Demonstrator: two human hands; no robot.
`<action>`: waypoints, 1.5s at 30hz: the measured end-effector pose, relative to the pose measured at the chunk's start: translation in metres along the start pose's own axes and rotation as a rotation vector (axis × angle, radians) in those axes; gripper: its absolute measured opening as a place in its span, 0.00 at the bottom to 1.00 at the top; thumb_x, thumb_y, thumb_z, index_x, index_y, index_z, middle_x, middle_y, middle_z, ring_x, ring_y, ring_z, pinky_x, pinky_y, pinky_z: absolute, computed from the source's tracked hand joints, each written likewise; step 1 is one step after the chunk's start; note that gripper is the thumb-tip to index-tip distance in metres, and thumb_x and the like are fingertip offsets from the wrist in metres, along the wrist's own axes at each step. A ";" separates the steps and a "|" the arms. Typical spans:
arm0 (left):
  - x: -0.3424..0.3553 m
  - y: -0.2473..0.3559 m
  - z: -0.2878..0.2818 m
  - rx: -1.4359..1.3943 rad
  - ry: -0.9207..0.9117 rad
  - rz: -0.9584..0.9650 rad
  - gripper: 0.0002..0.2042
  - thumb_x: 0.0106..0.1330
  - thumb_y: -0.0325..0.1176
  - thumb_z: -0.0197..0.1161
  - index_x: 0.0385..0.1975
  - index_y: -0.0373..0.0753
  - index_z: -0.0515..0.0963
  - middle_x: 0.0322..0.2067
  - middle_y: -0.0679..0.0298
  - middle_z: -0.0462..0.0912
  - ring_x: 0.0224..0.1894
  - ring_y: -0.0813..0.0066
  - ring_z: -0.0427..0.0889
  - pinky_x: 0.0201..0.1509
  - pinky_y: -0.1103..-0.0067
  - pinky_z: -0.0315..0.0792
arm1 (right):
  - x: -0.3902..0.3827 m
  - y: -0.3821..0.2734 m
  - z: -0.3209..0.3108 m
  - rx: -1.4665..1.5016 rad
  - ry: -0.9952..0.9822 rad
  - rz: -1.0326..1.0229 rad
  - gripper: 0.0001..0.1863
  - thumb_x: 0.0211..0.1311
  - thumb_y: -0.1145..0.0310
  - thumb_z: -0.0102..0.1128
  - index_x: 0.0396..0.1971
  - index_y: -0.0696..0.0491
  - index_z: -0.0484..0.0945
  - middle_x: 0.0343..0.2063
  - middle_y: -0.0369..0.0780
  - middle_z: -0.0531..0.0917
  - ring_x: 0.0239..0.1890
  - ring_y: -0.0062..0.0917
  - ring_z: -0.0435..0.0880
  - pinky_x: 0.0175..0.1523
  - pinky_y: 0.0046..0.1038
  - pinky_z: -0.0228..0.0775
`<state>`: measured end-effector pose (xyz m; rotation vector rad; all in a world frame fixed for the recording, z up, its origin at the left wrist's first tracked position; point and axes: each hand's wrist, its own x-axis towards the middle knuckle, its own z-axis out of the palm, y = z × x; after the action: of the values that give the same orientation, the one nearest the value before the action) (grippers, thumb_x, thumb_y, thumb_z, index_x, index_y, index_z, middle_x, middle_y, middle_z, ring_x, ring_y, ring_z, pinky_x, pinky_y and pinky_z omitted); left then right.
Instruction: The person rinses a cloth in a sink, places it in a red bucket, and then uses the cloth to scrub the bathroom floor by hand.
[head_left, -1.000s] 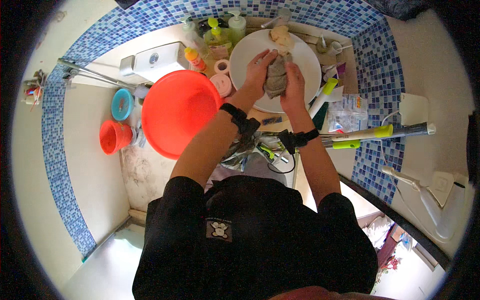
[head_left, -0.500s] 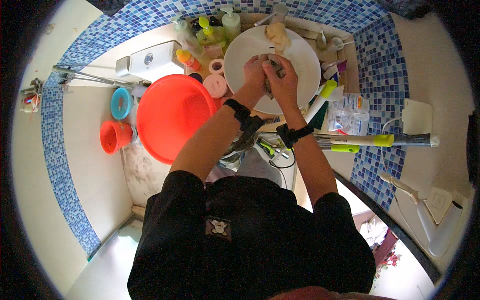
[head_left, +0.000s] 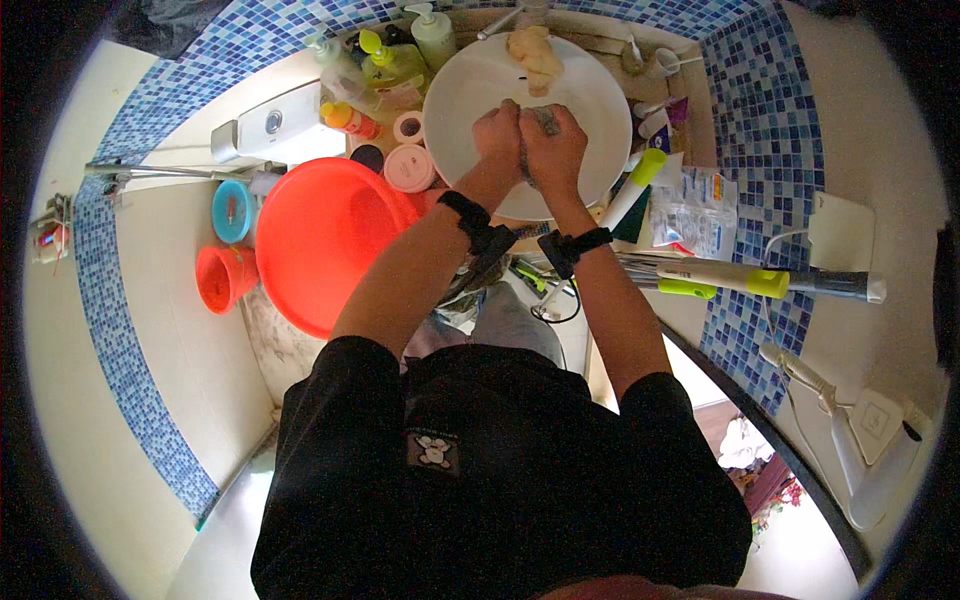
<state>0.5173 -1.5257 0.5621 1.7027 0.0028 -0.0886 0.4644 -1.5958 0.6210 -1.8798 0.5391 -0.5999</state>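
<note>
Over the white round washbasin, my left hand and my right hand are pressed together, both closed around a crumpled grey cloth. A bit of the cloth sticks out at the top of my right fist, and more of it shows between the hands. Most of it is hidden by my fingers. Just beyond the hands, a pale yellow cloth hangs bunched at the back of the basin, seemingly over the tap. Each wrist wears a black strap.
Left of the basin stand pump bottles, an orange bottle, a pink-lidded jar and a large red tub. At right lie a clear plastic packet and long green-and-white handles. A hair dryer hangs on the right wall.
The view has shifted slightly, so the basin sits a little further left. My fists have turned and tightened around the grey cloth, with less of it showing at the top.
</note>
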 end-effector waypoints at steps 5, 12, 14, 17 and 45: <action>0.003 0.001 0.000 0.000 -0.030 0.003 0.16 0.61 0.39 0.61 0.21 0.30 0.77 0.20 0.55 0.78 0.22 0.61 0.72 0.32 0.61 0.70 | 0.006 0.005 0.002 -0.074 -0.016 -0.015 0.16 0.53 0.62 0.71 0.25 0.59 0.78 0.25 0.49 0.84 0.28 0.45 0.84 0.38 0.40 0.76; 0.013 0.003 -0.001 -0.213 -0.105 -0.469 0.10 0.64 0.38 0.67 0.31 0.36 0.80 0.33 0.58 0.85 0.38 0.59 0.85 0.42 0.66 0.78 | 0.015 0.011 0.002 -0.111 0.031 -0.126 0.14 0.53 0.64 0.68 0.27 0.62 0.81 0.21 0.48 0.83 0.22 0.37 0.80 0.34 0.36 0.74; 0.013 0.004 0.000 -0.405 -0.053 -0.567 0.11 0.65 0.40 0.66 0.33 0.37 0.80 0.32 0.59 0.84 0.38 0.61 0.85 0.43 0.66 0.78 | 0.018 0.011 0.003 -0.108 -0.012 -0.076 0.15 0.52 0.63 0.70 0.26 0.61 0.80 0.23 0.50 0.84 0.24 0.40 0.82 0.36 0.38 0.75; 0.011 0.008 -0.002 0.260 -0.098 -0.059 0.14 0.61 0.42 0.64 0.27 0.34 0.80 0.25 0.60 0.80 0.28 0.65 0.77 0.34 0.63 0.71 | 0.023 0.016 0.001 -0.052 -0.020 -0.027 0.15 0.51 0.62 0.72 0.26 0.60 0.80 0.25 0.49 0.84 0.26 0.39 0.84 0.37 0.37 0.76; 0.004 0.030 0.000 -0.819 -0.139 -0.781 0.26 0.76 0.56 0.40 0.49 0.41 0.77 0.44 0.55 0.84 0.44 0.56 0.85 0.52 0.62 0.80 | 0.007 -0.008 -0.006 0.186 -0.021 0.022 0.15 0.51 0.70 0.75 0.37 0.57 0.81 0.36 0.42 0.87 0.38 0.30 0.85 0.48 0.32 0.78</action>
<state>0.5234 -1.5300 0.5914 0.7954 0.5320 -0.6895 0.4672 -1.6016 0.6311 -1.7004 0.4735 -0.5948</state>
